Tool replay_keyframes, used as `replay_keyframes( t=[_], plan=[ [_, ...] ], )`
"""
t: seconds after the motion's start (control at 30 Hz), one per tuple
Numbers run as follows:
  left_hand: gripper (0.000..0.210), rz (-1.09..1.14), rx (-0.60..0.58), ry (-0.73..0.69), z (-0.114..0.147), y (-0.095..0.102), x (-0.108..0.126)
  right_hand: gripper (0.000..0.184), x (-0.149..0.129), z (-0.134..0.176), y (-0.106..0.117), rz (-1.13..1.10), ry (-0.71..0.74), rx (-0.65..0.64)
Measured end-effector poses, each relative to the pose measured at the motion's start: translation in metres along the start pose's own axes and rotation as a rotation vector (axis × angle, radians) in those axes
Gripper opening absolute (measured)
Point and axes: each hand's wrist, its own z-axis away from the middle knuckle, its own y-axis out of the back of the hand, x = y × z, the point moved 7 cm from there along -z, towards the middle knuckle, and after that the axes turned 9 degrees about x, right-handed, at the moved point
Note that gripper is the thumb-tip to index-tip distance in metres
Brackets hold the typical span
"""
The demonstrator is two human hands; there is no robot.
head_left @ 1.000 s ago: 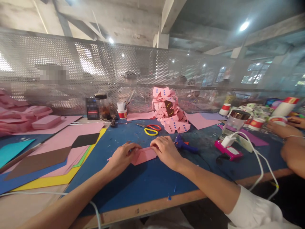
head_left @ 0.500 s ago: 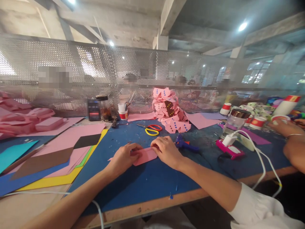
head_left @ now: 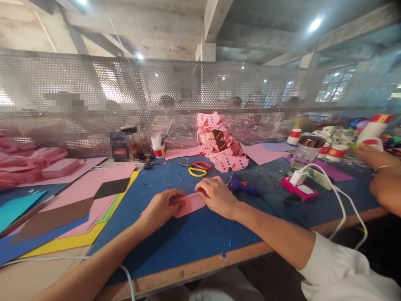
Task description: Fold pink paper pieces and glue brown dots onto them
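Note:
A small piece of pink paper (head_left: 190, 205) lies low over the blue table mat, pinched between both hands. My left hand (head_left: 163, 207) grips its left part, with fingers closed and partly hiding it. On the right end, my right hand (head_left: 216, 195) presses its thumb and fingertips together along the upper edge. Beyond the hands lie scissors (head_left: 199, 169) with red and yellow handles. A blue glue gun (head_left: 242, 185) rests just right of my right hand. Further back stands a heap of pink folded paper pieces (head_left: 219, 144) with coloured dots.
Coloured paper sheets (head_left: 67, 213) spread at left, beside piled pink paper (head_left: 59, 167). A jar (head_left: 305, 154), a pink power strip (head_left: 299, 190) and white cables (head_left: 341, 205) occupy the right. A co-worker's hand (head_left: 376, 156) is at far right near paper cups. A perforated screen (head_left: 140, 92) runs behind.
The view has shifted slightly, so the table things appear a little further left. Both hands keep hold of the pink paper in nearly the same pose.

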Motion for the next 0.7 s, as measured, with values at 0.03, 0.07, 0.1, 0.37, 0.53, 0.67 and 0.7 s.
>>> replay_keyframes(
  t=[0.03, 0.07, 0.1, 0.37, 0.53, 0.67, 0.7],
  plan=[
    [0.024, 0.007, -0.004, -0.003, 0.0, -0.0004, -0.0002, 0.006, 0.0001, -0.0003, 0.0001, -0.002, 0.0, 0.002],
    [0.024, 0.011, -0.003, -0.006, 0.0, -0.0005, -0.0007, 0.006, 0.0003, -0.0006, 0.0004, -0.003, -0.001, 0.005],
    [0.024, 0.016, 0.002, -0.009, -0.0002, -0.0003, -0.0014, 0.006, 0.0004, -0.0009, 0.0007, -0.004, -0.002, 0.007],
    [0.029, 0.034, 0.016, -0.011, -0.0014, 0.0035, -0.0057, 0.006, 0.0016, -0.0029, 0.0072, -0.009, -0.009, 0.034],
    [0.029, 0.039, 0.012, -0.012, -0.0017, 0.0043, -0.0053, 0.006, 0.0024, -0.0036, 0.0068, -0.013, -0.009, 0.029],
    [0.028, 0.061, 0.008, 0.003, -0.0015, 0.0051, -0.0041, 0.006, 0.0029, -0.0044, 0.0078, -0.02, -0.012, 0.035],
    [0.028, 0.065, 0.006, 0.004, -0.0014, 0.0053, -0.0037, 0.006, 0.0033, -0.0047, 0.008, -0.022, -0.016, 0.036]
  ],
)
